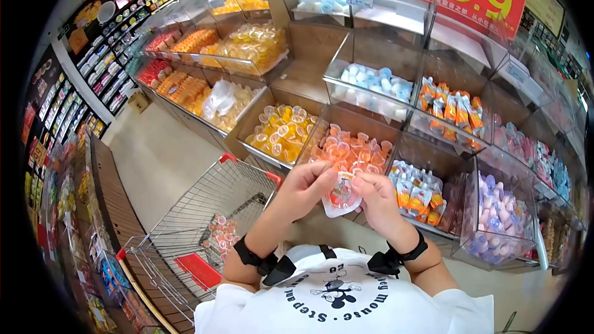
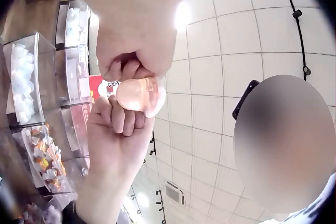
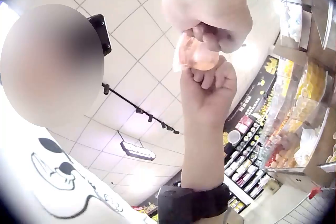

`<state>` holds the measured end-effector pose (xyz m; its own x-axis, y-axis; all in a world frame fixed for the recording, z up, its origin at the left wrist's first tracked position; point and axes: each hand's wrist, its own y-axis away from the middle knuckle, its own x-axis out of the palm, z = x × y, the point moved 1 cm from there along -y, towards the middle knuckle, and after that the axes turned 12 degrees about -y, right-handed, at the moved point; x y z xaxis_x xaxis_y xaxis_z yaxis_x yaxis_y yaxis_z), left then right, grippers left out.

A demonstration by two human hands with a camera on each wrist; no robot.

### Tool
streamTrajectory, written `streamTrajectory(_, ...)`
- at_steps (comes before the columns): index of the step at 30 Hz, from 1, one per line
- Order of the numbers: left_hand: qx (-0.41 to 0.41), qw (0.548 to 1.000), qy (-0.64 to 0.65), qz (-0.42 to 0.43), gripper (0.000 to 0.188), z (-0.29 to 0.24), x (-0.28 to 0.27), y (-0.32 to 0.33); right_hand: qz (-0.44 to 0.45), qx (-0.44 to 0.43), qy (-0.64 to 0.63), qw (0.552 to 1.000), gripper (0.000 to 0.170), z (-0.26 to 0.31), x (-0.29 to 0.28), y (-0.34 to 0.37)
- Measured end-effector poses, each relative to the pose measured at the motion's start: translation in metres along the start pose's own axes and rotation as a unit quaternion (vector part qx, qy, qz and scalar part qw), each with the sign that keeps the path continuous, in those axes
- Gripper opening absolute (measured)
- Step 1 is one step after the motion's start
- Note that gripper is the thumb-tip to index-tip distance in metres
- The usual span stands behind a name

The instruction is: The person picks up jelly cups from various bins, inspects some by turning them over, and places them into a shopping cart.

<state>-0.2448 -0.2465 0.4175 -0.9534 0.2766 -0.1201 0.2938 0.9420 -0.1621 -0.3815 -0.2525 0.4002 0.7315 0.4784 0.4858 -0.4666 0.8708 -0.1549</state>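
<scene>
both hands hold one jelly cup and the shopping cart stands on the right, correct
Only the side is wrong: the head view shows the shopping cart on the left. The left hand and right hand do hold one jelly cup.

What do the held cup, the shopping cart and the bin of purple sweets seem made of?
Cup: probably thin, glossy plastic, see-through with bright highlights.
Cart: likely shiny metal, judging by its thin grey wires.
Bin: clear, smooth plastic or glass; purple shows through its wall.

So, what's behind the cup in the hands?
Beyond the held cup, a bin of orange cups shows; the left hand, right hand and cup itself hide part of its near side.
</scene>
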Motion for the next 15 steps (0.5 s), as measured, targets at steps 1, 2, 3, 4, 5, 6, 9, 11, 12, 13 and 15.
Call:
streamTrajectory(1, 0.009, 1.000, 0.003, 0.006, 0.023, -0.003, 0.003, -0.002, -0.027, 0.003, 0.005, 1.000, 0.026, 0.004, 0.002, 0.002)
streamTrajectory(2, 0.010, 1.000, 0.005, 0.010, 0.023, -0.003, 0.005, -0.003, -0.022, 0.001, 0.014, 1.000, 0.026, 0.008, 0.002, 0.004)
streamTrajectory(3, 0.013, 1.000, 0.007, 0.013, 0.023, -0.003, 0.007, -0.005, -0.016, -0.002, 0.023, 1.000, 0.026, 0.011, 0.001, 0.005)
streamTrajectory(4, 0.016, 1.000, 0.008, 0.016, 0.023, -0.003, 0.008, -0.006, -0.010, -0.005, 0.032, 0.999, 0.027, 0.013, 0.000, 0.006)
streamTrajectory(5, 0.022, 1.000, 0.004, 0.018, 0.023, -0.003, 0.008, -0.007, -0.010, -0.004, 0.033, 0.999, 0.027, 0.014, -0.001, 0.005)
streamTrajectory(6, 0.027, 0.999, -0.001, 0.019, 0.023, -0.003, 0.008, -0.008, -0.011, -0.002, 0.033, 0.999, 0.027, 0.015, -0.002, 0.006)
streamTrajectory(9, 0.033, 0.999, 0.013, 0.010, 0.023, 0.003, 0.007, -0.009, -0.016, -0.003, 0.030, 0.999, 0.026, 0.013, -0.002, 0.004)
streamTrajectory(11, 0.026, 0.999, 0.034, 0.002, 0.023, 0.006, 0.006, -0.008, -0.019, -0.002, 0.032, 0.999, 0.026, 0.011, -0.001, 0.001)
streamTrajectory(12, 0.019, 0.999, 0.044, 0.001, 0.023, 0.005, 0.005, -0.008, -0.018, 0.000, 0.035, 0.999, 0.027, 0.010, -0.001, 0.000)
streamTrajectory(13, 0.011, 0.998, 0.054, -0.001, 0.023, 0.006, 0.003, -0.008, -0.018, 0.002, 0.037, 0.999, 0.027, 0.009, 0.000, -0.002)
streamTrajectory(15, 0.001, 0.996, 0.088, -0.016, 0.022, 0.010, 0.002, -0.008, -0.013, 0.027, 0.027, 0.999, 0.026, 0.009, -0.001, -0.006)
